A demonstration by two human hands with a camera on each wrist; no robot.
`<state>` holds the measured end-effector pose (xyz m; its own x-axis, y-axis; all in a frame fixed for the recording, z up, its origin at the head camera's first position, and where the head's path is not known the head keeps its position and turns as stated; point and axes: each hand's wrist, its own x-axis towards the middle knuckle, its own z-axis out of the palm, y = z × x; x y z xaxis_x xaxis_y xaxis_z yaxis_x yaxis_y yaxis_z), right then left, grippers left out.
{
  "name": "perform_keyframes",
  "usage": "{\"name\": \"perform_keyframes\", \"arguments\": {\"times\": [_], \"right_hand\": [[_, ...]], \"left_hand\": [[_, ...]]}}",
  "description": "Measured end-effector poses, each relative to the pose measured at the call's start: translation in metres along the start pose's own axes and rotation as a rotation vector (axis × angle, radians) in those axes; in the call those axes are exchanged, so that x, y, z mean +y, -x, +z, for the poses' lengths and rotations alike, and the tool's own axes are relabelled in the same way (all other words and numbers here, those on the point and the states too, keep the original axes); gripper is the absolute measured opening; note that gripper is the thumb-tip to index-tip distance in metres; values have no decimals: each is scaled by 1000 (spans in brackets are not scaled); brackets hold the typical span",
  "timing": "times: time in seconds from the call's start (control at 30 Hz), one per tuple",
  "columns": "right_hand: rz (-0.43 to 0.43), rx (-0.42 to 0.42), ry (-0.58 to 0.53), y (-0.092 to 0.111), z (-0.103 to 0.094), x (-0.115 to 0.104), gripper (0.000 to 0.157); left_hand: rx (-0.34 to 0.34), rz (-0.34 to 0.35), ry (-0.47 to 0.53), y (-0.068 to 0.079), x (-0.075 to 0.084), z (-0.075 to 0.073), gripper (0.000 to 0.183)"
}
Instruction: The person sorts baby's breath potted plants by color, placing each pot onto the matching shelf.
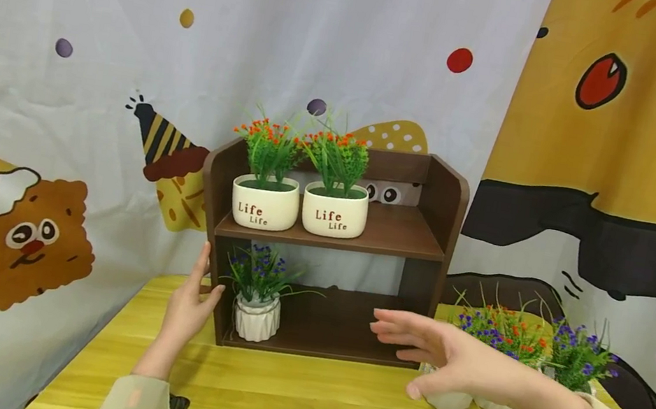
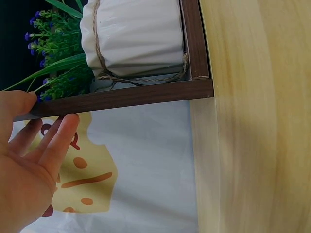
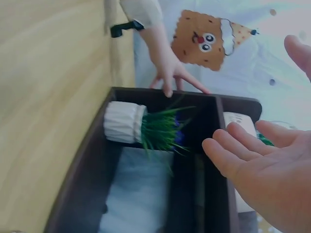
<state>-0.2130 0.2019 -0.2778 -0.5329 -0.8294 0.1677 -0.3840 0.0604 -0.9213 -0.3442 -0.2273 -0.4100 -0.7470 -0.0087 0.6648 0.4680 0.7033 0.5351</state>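
A dark brown two-tier shelf stands on the wooden table. My left hand touches its left side panel, fingers fairly straight along the outside and thumb by the front edge. Just inside that panel, on the lower tier, is a ribbed white pot tied with twine and holding purple flowers. Two oval cream pots, a left one and a right one, both lettered "Life", sit side by side on the upper tier with orange flowers. My right hand is held in the air before the shelf's right side, fingers extended, holding nothing.
Right of the shelf, several potted plants with purple flowers and orange flowers stand on the table, partly hidden behind my right hand and forearm. A printed cartoon curtain hangs behind everything.
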Motion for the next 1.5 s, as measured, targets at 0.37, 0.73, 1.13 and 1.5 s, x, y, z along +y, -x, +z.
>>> {"name": "perform_keyframes", "arguments": {"times": [0.37,0.73,1.13,1.5], "right_hand": [[21,34,-163,31,24,56,65],[229,145,-325,83,12,127,50],[478,525,-200,135,-9,154,52],[557,749,36,131,-3,155,85]], "left_hand": [[13,26,14,-3,0,2,90],[22,32,9,-5,1,0,91],[21,38,12,-5,-1,0,92],[17,30,-2,0,-3,2,93]]}}
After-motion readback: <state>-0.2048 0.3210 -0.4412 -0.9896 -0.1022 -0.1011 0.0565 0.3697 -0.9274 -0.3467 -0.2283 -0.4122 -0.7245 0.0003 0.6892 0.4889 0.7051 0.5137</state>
